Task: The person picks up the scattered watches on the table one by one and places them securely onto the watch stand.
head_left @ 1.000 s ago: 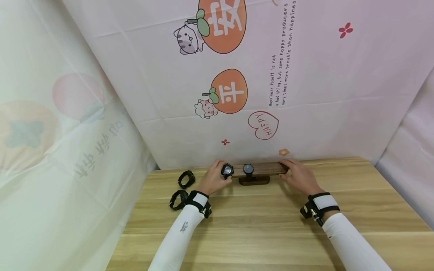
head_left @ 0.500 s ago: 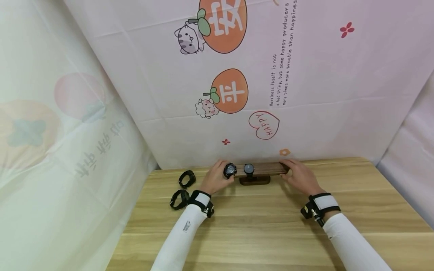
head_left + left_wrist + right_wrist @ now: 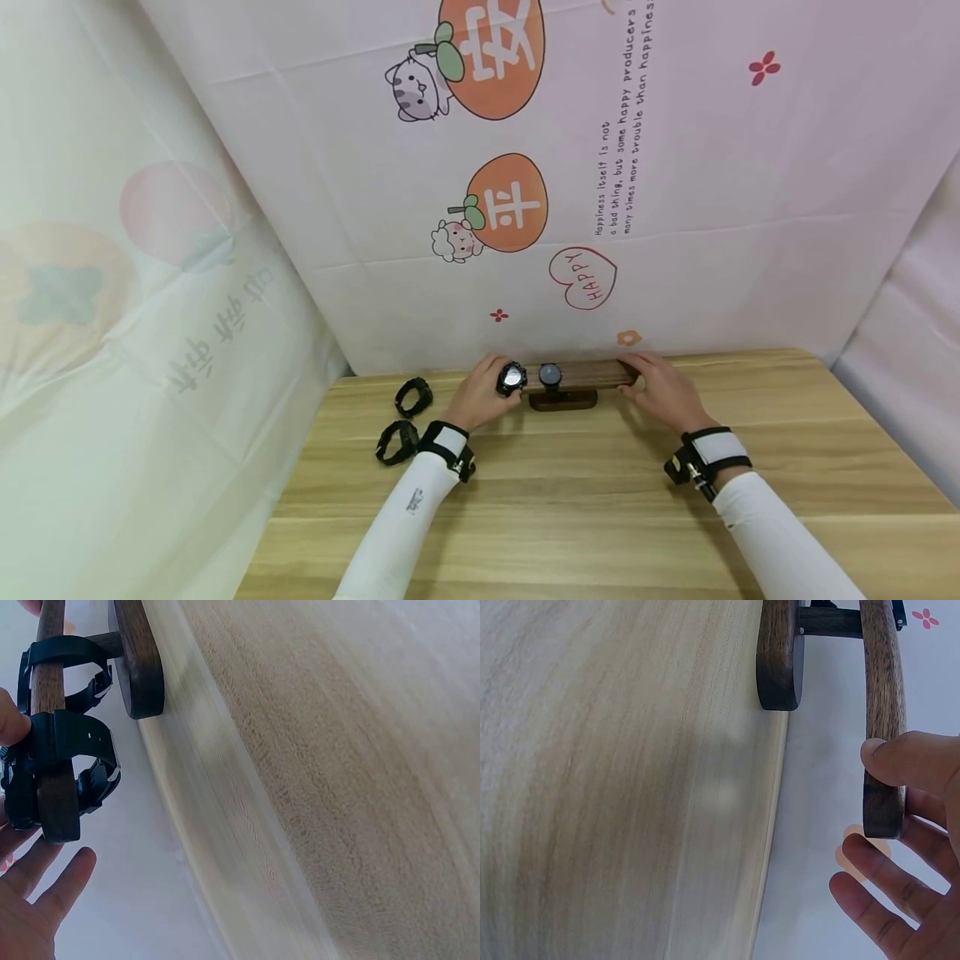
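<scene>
A dark wooden watch stand, with its long bar (image 3: pixel 592 373) raised over a small base (image 3: pixel 564 402), stands near the table's back edge. My left hand (image 3: pixel 480 398) holds a black watch (image 3: pixel 512 378) by its sides at the bar's left end. In the left wrist view, that watch's closed strap (image 3: pixel 79 739) loops around the bar, and the thumb presses against it. A second black watch (image 3: pixel 551 376) hangs on the bar just to the right. My right hand (image 3: pixel 663 393) pinches the bar's right end between thumb and fingers, plain in the right wrist view.
Two more black watches, one farther back (image 3: pixel 414 397) and one nearer (image 3: pixel 397 442), lie on the wood-grain table (image 3: pixel 570 517) left of my left hand. A white printed cloth (image 3: pixel 712 250) hangs close behind the stand.
My left hand has shifted slightly right with the watch, bringing it closer to the second watch on the bar. My right hand stays at the bar's right end.
</scene>
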